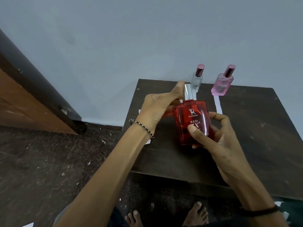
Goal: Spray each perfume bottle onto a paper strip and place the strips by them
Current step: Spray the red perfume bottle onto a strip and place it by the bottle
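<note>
A red square perfume bottle (pixel 191 118) is held above the dark table (pixel 255 128). My right hand (pixel 213 138) grips its body from the right, thumb on the front label. My left hand (pixel 157 108) has its fingers closed around the bottle's silver cap (pixel 187 93). A small clear bottle (pixel 196 81) and a pink bottle (pixel 221 84), both with shiny pink caps, stand upright at the table's far edge. One white paper strip (pixel 218 104) lies in front of the pink bottle. Another strip (pixel 195 95) lies in front of the clear bottle, partly hidden by the red bottle.
White paper (pixel 148 142) shows beneath my left wrist near the table's left edge, mostly hidden. A grey wall rises behind the table, and a wooden door (pixel 24 99) stands at the left. The dark speckled floor and my bare feet (pixel 165 217) lie below.
</note>
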The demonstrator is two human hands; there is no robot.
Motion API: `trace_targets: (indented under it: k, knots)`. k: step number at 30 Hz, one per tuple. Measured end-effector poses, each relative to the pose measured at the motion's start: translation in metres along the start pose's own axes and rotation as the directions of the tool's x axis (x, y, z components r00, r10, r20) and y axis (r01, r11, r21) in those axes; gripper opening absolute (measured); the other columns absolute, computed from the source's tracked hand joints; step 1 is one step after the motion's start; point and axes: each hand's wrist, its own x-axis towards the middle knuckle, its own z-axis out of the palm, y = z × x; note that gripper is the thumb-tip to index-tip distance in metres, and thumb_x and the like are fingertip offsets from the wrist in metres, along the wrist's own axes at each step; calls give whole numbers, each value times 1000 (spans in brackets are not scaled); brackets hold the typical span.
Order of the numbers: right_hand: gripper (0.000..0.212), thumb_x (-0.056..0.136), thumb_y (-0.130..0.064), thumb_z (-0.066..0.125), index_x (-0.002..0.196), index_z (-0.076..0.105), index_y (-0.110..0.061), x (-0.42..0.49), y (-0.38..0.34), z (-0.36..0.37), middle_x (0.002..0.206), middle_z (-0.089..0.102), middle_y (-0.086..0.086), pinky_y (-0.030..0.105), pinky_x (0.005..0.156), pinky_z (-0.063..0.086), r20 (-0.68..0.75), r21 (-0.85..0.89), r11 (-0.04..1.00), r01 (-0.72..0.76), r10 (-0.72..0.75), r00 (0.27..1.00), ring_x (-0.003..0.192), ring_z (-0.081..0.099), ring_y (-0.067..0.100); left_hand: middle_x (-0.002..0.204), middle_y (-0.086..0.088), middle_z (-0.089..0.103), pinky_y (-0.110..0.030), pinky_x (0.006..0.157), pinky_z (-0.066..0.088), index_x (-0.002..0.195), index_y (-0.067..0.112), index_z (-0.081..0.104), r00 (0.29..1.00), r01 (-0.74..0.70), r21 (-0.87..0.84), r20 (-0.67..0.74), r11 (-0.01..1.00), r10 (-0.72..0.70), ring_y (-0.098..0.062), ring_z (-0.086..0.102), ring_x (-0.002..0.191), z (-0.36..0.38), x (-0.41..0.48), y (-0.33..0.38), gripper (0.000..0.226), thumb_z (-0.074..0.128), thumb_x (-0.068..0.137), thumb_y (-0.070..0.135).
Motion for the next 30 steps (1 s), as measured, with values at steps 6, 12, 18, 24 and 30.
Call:
trace_targets:
  k: [6, 12, 18, 24, 30]
  knots:
    - [55, 74, -35, 77, 125, 56, -27, -2, -1, -18, 111, 72, -9, 21, 76, 60, -12, -34, 998, 54, -55, 998, 100, 71, 2, 102, -15, 77, -31, 85, 60, 111, -1, 72, 997, -72, 36, 43, 997, 70, -21, 74, 95, 0, -4, -14, 22, 68, 91, 8]
    - [50, 78, -33, 78, 123, 58, -26, -1, -8, -51, 114, 73, -7, 26, 87, 57, -79, -59, 991, 118, -123, 989, 105, 70, 4, 89, -9, 75, -20, 72, 58, 106, 6, 72, 983, -173, 175, 90, 969, 159, -7, 71, 78, 40, -7, -21, 17, 68, 90, 3]
    - [65, 72, -38, 76, 130, 53, -21, 10, -20, -108, 121, 69, -7, 28, 92, 55, -249, -125, 979, 159, -186, 950, 110, 68, 6, 97, -8, 76, -35, 87, 60, 109, 16, 69, 978, -196, 297, 123, 935, 166, -19, 73, 93, 101, 8, -22, 22, 72, 88, 9]
    - [55, 84, -31, 75, 132, 49, -18, 32, -25, -160, 123, 70, 2, 33, 99, 52, -354, -158, 974, 160, -208, 912, 112, 67, 16, 93, -9, 77, -25, 72, 62, 101, 11, 68, 986, -166, 417, 42, 894, 163, -14, 73, 74, 155, 34, -31, 16, 74, 87, 10]
    - [48, 85, -28, 76, 124, 50, -24, 56, -16, -181, 111, 71, -10, 24, 93, 53, -351, -174, 967, 189, -240, 905, 103, 69, 4, 90, -6, 74, -27, 70, 60, 97, 8, 70, 960, -259, 576, 66, 775, 272, -12, 65, 68, 187, 52, -35, 10, 72, 89, 14]
